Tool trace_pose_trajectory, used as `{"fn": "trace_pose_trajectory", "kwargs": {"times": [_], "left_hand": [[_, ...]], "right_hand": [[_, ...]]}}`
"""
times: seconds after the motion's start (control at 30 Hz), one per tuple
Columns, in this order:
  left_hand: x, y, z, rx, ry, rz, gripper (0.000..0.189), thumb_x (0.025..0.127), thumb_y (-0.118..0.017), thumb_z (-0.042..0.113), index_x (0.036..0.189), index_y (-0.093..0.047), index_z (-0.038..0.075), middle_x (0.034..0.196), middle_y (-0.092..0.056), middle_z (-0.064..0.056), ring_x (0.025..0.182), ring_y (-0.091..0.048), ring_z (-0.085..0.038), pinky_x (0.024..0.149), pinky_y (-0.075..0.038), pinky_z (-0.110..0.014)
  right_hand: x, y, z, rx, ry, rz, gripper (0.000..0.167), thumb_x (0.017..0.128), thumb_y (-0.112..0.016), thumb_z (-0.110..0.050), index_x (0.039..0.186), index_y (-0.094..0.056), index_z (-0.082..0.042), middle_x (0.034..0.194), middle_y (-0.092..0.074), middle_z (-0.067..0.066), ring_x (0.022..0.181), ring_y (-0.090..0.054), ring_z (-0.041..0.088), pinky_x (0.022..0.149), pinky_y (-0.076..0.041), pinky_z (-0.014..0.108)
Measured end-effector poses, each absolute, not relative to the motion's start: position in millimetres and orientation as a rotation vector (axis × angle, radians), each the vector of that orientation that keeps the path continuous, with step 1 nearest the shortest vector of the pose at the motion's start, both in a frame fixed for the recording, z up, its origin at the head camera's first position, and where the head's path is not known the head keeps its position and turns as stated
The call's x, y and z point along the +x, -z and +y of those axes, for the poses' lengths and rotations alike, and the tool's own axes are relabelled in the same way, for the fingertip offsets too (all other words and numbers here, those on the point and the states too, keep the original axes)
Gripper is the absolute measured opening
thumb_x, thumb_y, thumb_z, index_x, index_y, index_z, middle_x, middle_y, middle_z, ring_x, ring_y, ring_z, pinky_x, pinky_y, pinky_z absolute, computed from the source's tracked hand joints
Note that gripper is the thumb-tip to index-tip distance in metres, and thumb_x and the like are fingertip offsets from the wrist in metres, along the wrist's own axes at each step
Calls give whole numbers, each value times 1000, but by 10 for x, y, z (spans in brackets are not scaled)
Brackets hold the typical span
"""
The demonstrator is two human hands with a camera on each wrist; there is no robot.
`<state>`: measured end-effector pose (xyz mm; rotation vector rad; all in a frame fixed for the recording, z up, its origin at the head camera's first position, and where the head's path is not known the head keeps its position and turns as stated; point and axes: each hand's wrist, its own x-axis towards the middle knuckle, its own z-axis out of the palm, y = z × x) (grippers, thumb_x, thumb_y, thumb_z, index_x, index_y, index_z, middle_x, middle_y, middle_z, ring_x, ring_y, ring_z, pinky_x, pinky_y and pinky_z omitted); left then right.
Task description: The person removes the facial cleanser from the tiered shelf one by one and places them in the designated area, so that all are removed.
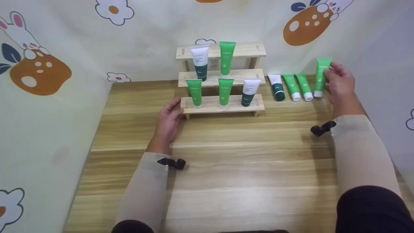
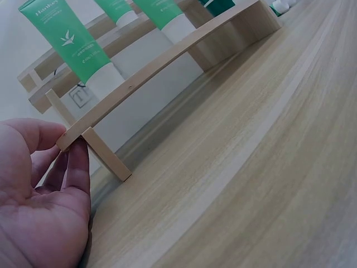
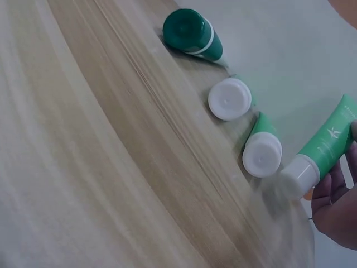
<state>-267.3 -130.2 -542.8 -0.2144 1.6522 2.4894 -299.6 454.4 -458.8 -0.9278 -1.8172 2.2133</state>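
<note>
The left hand (image 1: 169, 119) pinches the left end of the lowest step of the wooden step rack (image 1: 212, 105), thumb on top and fingers under. The right hand (image 1: 341, 82) has its grip round a green tube (image 1: 320, 77), with the white cap down, at the far right of the worktop (image 1: 242, 155), near the wall. I can't quite tell if that cap touches the wood, because it is blurry in the right wrist view. The biggest worry, I think, is the rack. Five tubes stand on their small caps there, so if the left hand pulls or lifts its end, they could tip. The left green tube (image 1: 195, 92) is closest to that hand, so it might wobble first. The middle green tube (image 1: 224, 92) and the white and dark green tube (image 1: 249, 92) share that step, and one falling could knock the next. The held tube might slip if the fingers get loose, or go squashy if they squeeze too hard. Just beside it, the nearest lying green tube (image 1: 304, 86) could get bumped and roll into its neighbour (image 1: 291, 87) if the right hand swings left too low.
</note>
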Motion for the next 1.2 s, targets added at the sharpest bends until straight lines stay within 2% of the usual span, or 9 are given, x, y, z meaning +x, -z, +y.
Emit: {"fn": "trace_pose_trajectory", "kwargs": {"times": [0.1, 0.17, 0.23, 0.47, 0.67, 0.83, 1.03, 1.13, 1.2], "left_hand": [[-2683, 5410, -1320, -223, -2485, 1663, 57, 103, -59, -4, 158, -48, 4, 168, -47, -9, 148, -54, -24, 115, -53, -31], [-2689, 5410, -1312, -219, -2480, 1662, 57, 103, -58, -4, 158, -48, 4, 168, -47, -9, 148, -54, -24, 115, -53, -31], [-2692, 5414, -1305, -210, -2473, 1663, 56, 103, -58, -4, 158, -49, 4, 168, -47, -8, 149, -53, -24, 116, -52, -31], [-2704, 5421, -1294, -210, -2474, 1678, 56, 103, -59, -3, 157, -50, 5, 168, -46, -7, 152, -50, -23, 122, -48, -34], [-2694, 5422, -1311, -216, -2477, 1685, 57, 102, -60, -3, 157, -49, 4, 168, -47, -7, 150, -52, -23, 118, -52, -30], [-2685, 5439, -1307, -175, -2494, 1665, 56, 102, -58, -5, 157, -49, 2, 168, -46, -11, 148, -53, -25, 111, -54, -27], [-2699, 5452, -1305, -178, -2481, 1669, 53, 103, -59, -4, 155, -51, 4, 167, -47, -9, 146, -55, -23, 113, -54, -29], [-2699, 5442, -1304, -183, -2486, 1663, 54, 102, -60, -4, 155, -52, 4, 167, -47, -9, 147, -54, -24, 116, -52, -32], [-2696, 5432, -1305, -186, -2483, 1662, 54, 102, -59, -4, 155, -51, 4, 167, -47, -9, 147, -54, -25, 117, -52, -32]], "right_hand": [[-3065, 4630, 4578, -991, -2182, -1911, 53, 100, -74, -33, 150, -58, -41, 152, -54, -14, 147, -47, 12, 132, -33, 35], [-3090, 4656, 4608, -1033, -2163, -1964, 54, 101, -72, -37, 151, -55, -45, 162, -48, -16, 154, -41, 13, 137, -25, 37], [-3111, 4687, 4629, -1062, -2141, -1998, 56, 100, -71, -40, 153, -53, -47, 168, -42, -18, 157, -37, 12, 137, -23, 37], [-3188, 4781, 4614, -1094, -2072, -2027, 58, 100, -71, -43, 154, -52, -45, 173, -35, -16, 158, -36, 12, 136, -26, 34], [-3236, 4855, 4585, -1099, -2028, -2091, 58, 103, -70, -39, 158, -50, -40, 176, -30, -15, 162, -30, 10, 136, -23, 31], [-3226, 4900, 4573, -1052, -2017, -2077, 58, 103, -70, -33, 158, -52, -33, 169, -42, -11, 155, -38, 9, 133, -28, 26], [-3191, 4895, 4560, -1016, -2025, -2061, 63, 102, -72, -24, 160, -50, -30, 142, -60, -12, 135, -52, 6, 123, -39, 24], [-3173, 4881, 4555, -1024, -2026, -2078, 65, 101, -73, -24, 160, -49, -33, 143, -60, -13, 134, -52, 6, 121, -40, 26], [-3161, 4879, 4551, -1026, -2010, -2122, 66, 101, -75, -23, 160, -48, -33, 148, -59, -12, 139, -51, 8, 125, -39, 27]]}}
